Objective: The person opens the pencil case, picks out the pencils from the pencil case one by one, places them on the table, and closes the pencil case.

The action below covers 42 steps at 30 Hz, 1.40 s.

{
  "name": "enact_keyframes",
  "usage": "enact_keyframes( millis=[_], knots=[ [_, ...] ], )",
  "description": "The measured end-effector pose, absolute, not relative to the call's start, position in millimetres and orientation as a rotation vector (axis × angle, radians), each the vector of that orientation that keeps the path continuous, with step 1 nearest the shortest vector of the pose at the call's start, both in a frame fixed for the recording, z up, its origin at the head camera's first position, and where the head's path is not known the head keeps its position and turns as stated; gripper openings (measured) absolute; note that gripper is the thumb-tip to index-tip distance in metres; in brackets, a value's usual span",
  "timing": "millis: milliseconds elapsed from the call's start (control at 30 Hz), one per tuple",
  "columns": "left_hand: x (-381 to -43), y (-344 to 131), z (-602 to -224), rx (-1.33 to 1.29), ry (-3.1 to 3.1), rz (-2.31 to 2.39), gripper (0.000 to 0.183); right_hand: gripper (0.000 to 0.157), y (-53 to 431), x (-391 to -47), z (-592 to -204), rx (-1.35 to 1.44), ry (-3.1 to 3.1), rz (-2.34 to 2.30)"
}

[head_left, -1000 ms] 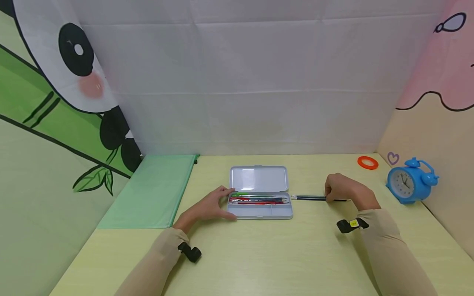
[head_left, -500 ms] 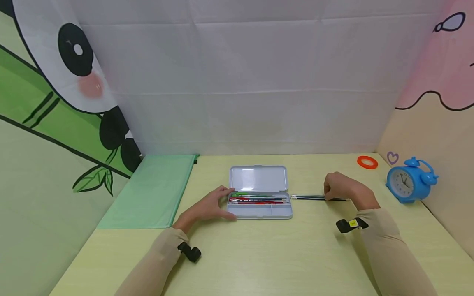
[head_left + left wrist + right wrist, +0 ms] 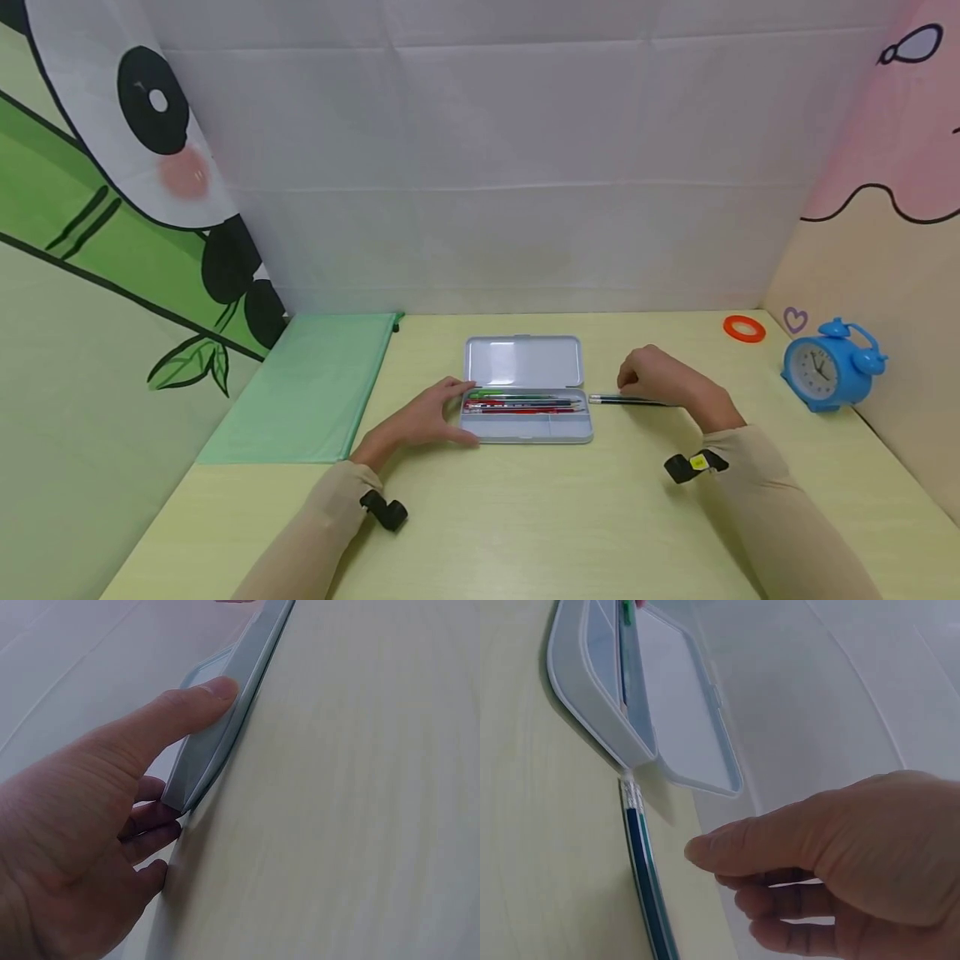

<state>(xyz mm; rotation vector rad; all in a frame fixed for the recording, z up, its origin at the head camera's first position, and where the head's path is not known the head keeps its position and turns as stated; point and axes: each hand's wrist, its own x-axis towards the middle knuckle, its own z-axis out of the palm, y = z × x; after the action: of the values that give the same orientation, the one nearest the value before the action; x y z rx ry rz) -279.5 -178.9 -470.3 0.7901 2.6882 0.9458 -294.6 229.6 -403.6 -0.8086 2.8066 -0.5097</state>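
An open pencil case (image 3: pixel 513 429) lies on the table, with several pencils (image 3: pixel 525 407), red, green and dark, in its rear compartment. My left hand (image 3: pixel 427 417) grips its left end; in the left wrist view the thumb (image 3: pixel 217 690) lies on the front wall and the fingers reach round the end. Two dark pencils (image 3: pixel 618 400) lie side by side on the table, their silver ends right at the case's right side. My right hand (image 3: pixel 660 379) hovers over them, fingers loosely bent. In the right wrist view nothing sits between its thumb and fingers, apart from the pencils (image 3: pixel 645 870).
A green pouch or folder (image 3: pixel 300 392) lies at the left. At the right stand a blue alarm clock (image 3: pixel 832 367) and, behind it, an orange ring (image 3: pixel 745 329). A white cloth wall (image 3: pixel 487 167) closes the table's back.
My right hand has come off the right part of the two pencils and moved left along them, closer to the case. My left hand and the case stay where they were.
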Motion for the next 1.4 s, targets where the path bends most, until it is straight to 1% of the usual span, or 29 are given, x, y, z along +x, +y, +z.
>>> enact_keyframes(
  millis=[267, 467, 700, 1133, 1400],
  knots=[
    [-279.9, -177.8, -470.8, 0.789, 2.671, 0.981, 0.098, 0.005, 201.8, -288.1, -413.7, -0.965, 2.855, -0.611],
    [-280.5, -178.8, -471.1, 0.795, 2.680, 0.973, 0.098, 0.008, 178.8, -281.9, -418.6, -1.088, 2.908, -0.784],
    [-280.7, -179.8, -469.9, 0.804, 2.680, 0.977, 0.100, 0.011, 155.3, -275.5, -420.9, -1.152, 2.952, -0.908],
    [-282.1, -181.9, -472.4, 0.798, 2.674, 0.983, 0.101, 0.013, 130.0, -274.0, -432.0, -1.142, 2.955, -0.732],
    [-282.3, -180.8, -472.4, 0.802, 2.669, 0.987, 0.100, 0.017, 125.4, -270.2, -438.1, -1.059, 2.935, -0.684]
  ],
)
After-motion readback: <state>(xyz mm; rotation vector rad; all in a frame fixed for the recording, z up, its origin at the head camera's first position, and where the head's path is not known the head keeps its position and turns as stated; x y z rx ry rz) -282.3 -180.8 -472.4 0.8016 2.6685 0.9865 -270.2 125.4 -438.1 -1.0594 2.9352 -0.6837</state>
